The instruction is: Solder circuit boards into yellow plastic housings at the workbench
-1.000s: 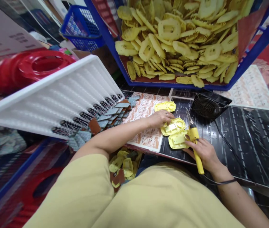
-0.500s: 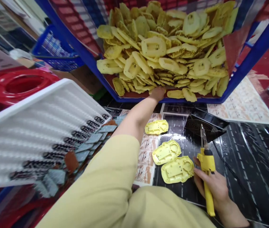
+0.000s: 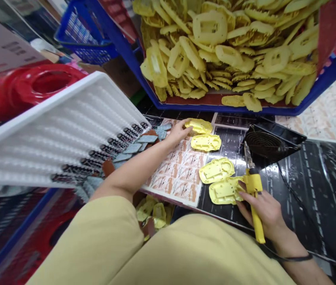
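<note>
My left hand (image 3: 182,132) is closed on the edge of a yellow plastic shell (image 3: 202,126) at the far side of the work surface. Just below it lies another yellow shell (image 3: 206,142). Two more, an upper shell (image 3: 216,170) and a lower shell (image 3: 225,191), rest with their ribbed insides up near the front edge. Wrapped round a yellow soldering gun (image 3: 253,184), my right hand (image 3: 264,211) keeps its metal tip pointing away from me. Its fingers reach the right end of the lower shell.
A tilted blue crate (image 3: 230,110) full of yellow shells (image 3: 209,27) stands at the back. A black fan (image 3: 267,142) sits right of the shells, its cable trailing forward. On the left lean a white ridged tray (image 3: 76,107) with wired black parts and grey pieces (image 3: 132,148).
My left hand has come back from the crate with a yellow shell, now above the one on the table. The view has shifted; my right hand still holds the soldering gun.
</note>
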### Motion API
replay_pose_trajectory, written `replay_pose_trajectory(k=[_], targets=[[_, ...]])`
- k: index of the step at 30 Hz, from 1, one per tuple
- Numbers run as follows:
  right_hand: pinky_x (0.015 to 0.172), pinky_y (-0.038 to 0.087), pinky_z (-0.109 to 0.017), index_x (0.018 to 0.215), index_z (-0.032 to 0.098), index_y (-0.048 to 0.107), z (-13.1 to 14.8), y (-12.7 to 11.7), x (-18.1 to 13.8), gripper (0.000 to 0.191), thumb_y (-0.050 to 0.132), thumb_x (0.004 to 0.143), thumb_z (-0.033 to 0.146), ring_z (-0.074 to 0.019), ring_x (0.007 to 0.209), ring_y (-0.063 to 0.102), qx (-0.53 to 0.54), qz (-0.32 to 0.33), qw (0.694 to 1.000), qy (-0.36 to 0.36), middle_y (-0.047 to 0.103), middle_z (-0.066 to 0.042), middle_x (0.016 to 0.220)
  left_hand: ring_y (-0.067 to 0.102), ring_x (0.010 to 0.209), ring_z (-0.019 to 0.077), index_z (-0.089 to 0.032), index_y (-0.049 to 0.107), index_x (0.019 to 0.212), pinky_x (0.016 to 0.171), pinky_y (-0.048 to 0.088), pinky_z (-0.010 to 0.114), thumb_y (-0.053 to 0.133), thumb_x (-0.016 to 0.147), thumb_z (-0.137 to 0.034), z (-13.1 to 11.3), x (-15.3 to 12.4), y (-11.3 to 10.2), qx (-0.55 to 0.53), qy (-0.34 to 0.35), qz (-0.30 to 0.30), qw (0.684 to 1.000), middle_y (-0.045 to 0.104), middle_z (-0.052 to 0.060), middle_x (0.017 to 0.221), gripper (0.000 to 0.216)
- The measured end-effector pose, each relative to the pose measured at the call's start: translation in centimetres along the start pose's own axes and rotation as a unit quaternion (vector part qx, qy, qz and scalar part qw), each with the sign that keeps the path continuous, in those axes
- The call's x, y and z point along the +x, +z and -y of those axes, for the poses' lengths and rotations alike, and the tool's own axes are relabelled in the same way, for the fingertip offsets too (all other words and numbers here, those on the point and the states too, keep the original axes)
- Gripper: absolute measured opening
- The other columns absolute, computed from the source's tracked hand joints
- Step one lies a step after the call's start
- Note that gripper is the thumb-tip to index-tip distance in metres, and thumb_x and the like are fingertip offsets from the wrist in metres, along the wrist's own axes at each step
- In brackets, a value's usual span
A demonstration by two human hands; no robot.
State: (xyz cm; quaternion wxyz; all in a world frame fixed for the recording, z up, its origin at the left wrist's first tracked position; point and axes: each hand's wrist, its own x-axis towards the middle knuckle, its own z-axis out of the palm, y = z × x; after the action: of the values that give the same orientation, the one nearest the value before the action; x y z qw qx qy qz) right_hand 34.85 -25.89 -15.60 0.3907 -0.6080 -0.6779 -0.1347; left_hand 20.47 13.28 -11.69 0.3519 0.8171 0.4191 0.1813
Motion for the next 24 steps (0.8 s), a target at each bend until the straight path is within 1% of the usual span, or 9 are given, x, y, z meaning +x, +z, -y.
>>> replay_pose_trajectory(k=[2, 4, 6, 9, 11, 14, 19, 22, 24], targets=[[0.105, 0.066, -0.04, 0.127, 0.022, 0.069, -0.1, -0.1, 0.7, 0.029, 0.078, 0.099, 0.02, -0.0211, 0.105, 0.081, -0.004, 0.022, 0.999, -0.025, 0.084, -0.009, 0.114, 0.074, 0.12, 0.0357, -0.014, 0.08, 0.136, 0.116, 0.056, 0.051, 0.073, 0.094, -0.038, 0.0, -1.8, -0.7, 0.058, 0.004, 0.005, 0.998, 0.08, 0.015, 0.114, 0.049], [0.11, 0.064, -0.048, 0.124, 0.022, 0.068, -0.3, -0.1, 1.2, 0.023, 0.076, 0.103, 0.028, -0.0236, 0.105, 0.081, -0.018, 0.031, 0.998, -0.046, 0.084, -0.009, 0.112, 0.062, 0.143, 0.0391, -0.019, 0.082, 0.136, 0.13, 0.041, 0.054, 0.071, 0.098, -0.039, -1.1, -2.7, -1.0, 0.163, 0.044, 0.004, 0.986, 0.075, 0.016, 0.137, 0.045], [0.107, 0.065, -0.049, 0.124, 0.021, 0.067, -0.5, 0.0, 1.4, 0.023, 0.074, 0.105, 0.032, -0.0253, 0.106, 0.08, -0.027, 0.034, 0.997, -0.057, 0.083, -0.009, 0.109, 0.047, 0.16, 0.0363, -0.024, 0.075, 0.149, 0.138, 0.03, 0.051, 0.059, 0.107, -0.04, -2.8, -2.8, -0.5, 0.267, 0.091, 0.031, 0.959, 0.061, 0.014, 0.164, 0.048], [0.095, 0.067, -0.041, 0.128, 0.02, 0.065, -0.7, 0.0, 1.3, 0.028, 0.074, 0.105, 0.03, -0.026, 0.108, 0.08, -0.026, 0.044, 0.997, -0.065, 0.083, -0.009, 0.104, 0.03, 0.172, 0.0324, -0.024, 0.055, 0.168, 0.141, 0.022, 0.05, 0.04, 0.116, -0.042, -5.5, -2.4, 1.6, 0.319, 0.093, 0.14, 0.933, 0.038, 0.012, 0.183, 0.057], [0.091, 0.067, -0.038, 0.13, 0.02, 0.065, -0.8, -0.1, 1.1, 0.03, 0.076, 0.103, 0.028, -0.0259, 0.109, 0.079, -0.023, 0.047, 0.996, -0.068, 0.083, -0.009, 0.105, 0.021, 0.176, 0.0326, -0.024, 0.042, 0.175, 0.142, 0.018, 0.053, 0.035, 0.117, -0.045, -7.0, -2.0, 3.2, 0.322, 0.076, 0.183, 0.926, 0.028, 0.012, 0.186, 0.062], [0.09, 0.066, -0.038, 0.134, 0.022, 0.064, -0.8, -0.3, 1.0, 0.036, 0.079, 0.101, 0.026, -0.0255, 0.107, 0.079, -0.017, 0.05, 0.996, -0.073, 0.082, -0.009, 0.111, 0.012, 0.177, 0.0334, -0.027, 0.036, 0.178, 0.143, 0.012, 0.055, 0.037, 0.116, -0.05, -8.3, -2.0, 4.8, 0.32, 0.077, 0.181, 0.927, 0.018, 0.01, 0.189, 0.066], [0.081, 0.062, -0.035, 0.14, 0.023, 0.064, -0.8, -0.5, 0.8, 0.05, 0.086, 0.095, 0.028, -0.0234, 0.091, 0.077, -0.008, 0.053, 0.996, -0.071, 0.081, -0.007, 0.106, 0.015, 0.177, 0.0332, -0.024, 0.038, 0.177, 0.144, 0.012, 0.053, 0.045, 0.114, -0.048, -9.1, -4.5, 6.1, 0.322, 0.099, 0.179, 0.924, 0.023, 0.01, 0.188, 0.067], [0.078, 0.058, -0.035, 0.138, 0.023, 0.065, -0.9, -0.7, 0.6, 0.047, 0.086, 0.096, 0.031, -0.0228, 0.085, 0.075, -0.014, 0.059, 0.995, -0.074, 0.079, -0.005, 0.097, 0.017, 0.176, 0.0349, -0.024, 0.038, 0.177, 0.144, 0.013, 0.058, 0.039, 0.116, -0.048, -9.3, -6.2, 6.1, 0.314, 0.083, 0.174, 0.93, 0.026, 0.011, 0.187, 0.065], [0.079, 0.057, -0.036, 0.139, 0.023, 0.065, -1.0, -0.8, 0.5, 0.048, 0.085, 0.097, 0.034, -0.0227, 0.083, 0.074, -0.014, 0.064, 0.995, -0.076, 0.079, -0.005, 0.095, 0.014, 0.177, 0.0339, -0.023, 0.033, 0.179, 0.144, 0.013, 0.058, 0.039, 0.117, -0.045, -9.1, -6.5, 4.9, 0.302, 0.082, 0.163, 0.936, 0.022, 0.011, 0.188, 0.066]])
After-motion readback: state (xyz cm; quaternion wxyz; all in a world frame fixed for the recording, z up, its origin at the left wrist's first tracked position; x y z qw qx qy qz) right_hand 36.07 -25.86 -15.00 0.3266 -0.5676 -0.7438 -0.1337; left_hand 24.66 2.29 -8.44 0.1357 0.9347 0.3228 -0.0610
